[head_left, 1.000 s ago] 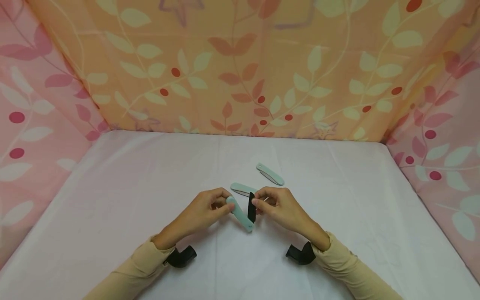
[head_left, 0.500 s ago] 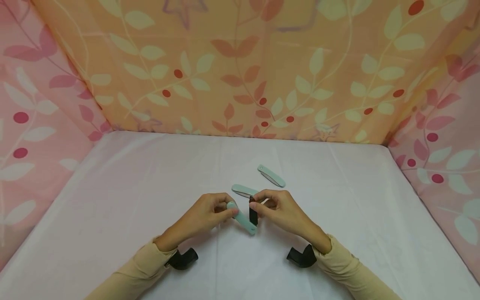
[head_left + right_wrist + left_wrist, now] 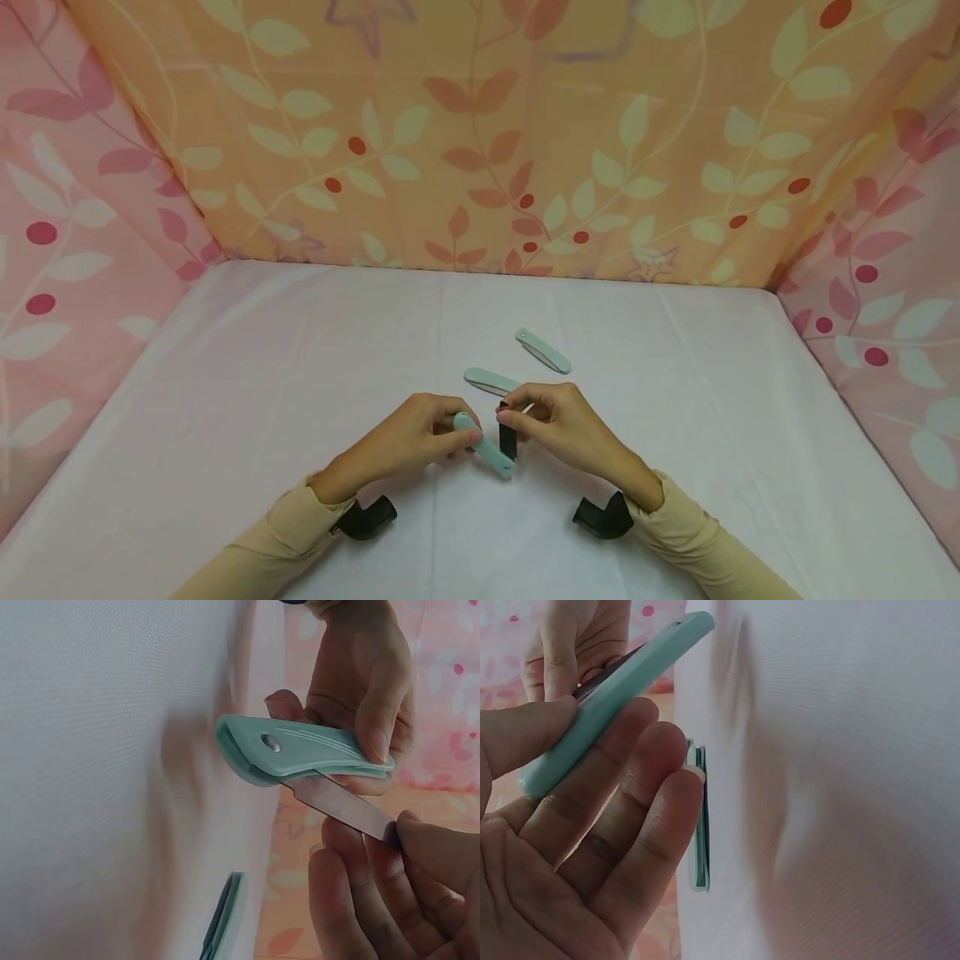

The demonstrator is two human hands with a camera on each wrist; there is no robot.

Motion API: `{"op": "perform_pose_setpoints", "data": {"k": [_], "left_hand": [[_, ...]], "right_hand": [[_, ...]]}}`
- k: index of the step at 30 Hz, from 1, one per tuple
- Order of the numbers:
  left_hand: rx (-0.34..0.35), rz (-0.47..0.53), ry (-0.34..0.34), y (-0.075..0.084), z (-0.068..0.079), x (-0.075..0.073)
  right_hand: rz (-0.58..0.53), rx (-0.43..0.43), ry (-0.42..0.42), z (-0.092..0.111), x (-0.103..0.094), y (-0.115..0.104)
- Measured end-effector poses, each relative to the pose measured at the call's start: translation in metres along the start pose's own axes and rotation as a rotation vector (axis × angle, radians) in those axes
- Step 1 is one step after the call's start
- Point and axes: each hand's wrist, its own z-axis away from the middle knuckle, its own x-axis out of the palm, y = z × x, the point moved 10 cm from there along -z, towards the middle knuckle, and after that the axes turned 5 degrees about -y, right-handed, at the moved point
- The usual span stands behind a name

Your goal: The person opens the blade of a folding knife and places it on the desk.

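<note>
My left hand (image 3: 427, 429) grips the mint-green handle of a folding knife (image 3: 489, 452) between thumb and fingers. From that handle the metal blade (image 3: 349, 806) stands partly unfolded, at an angle. My right hand (image 3: 558, 421) pinches the blade near its tip. A rivet shows on the handle (image 3: 311, 750) in the right wrist view. Just behind the hands a second mint folding knife (image 3: 487, 382) lies folded on the table, its right end hidden by my right hand. Farther back lies a third folded knife (image 3: 542, 350), slanting down to the right.
A white cloth (image 3: 337, 333) covers the table. Patterned curtains surround it, orange at the back (image 3: 480, 133) and pink at both sides. Black wrist cameras (image 3: 367, 518) hang below both sleeves, close above the cloth.
Both hands have moved slightly nearer the person, with the knife between them. Both keep their hold on it. The two knives on the table stay put.
</note>
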Motion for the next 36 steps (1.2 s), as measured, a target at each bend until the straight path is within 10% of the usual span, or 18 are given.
{"op": "perform_pose_setpoints", "data": {"k": [36], "left_hand": [[0.041,0.061,0.282,0.004,0.008,-0.037]], "right_hand": [[0.04,0.084,0.052,0.002,-0.049,0.021]]}}
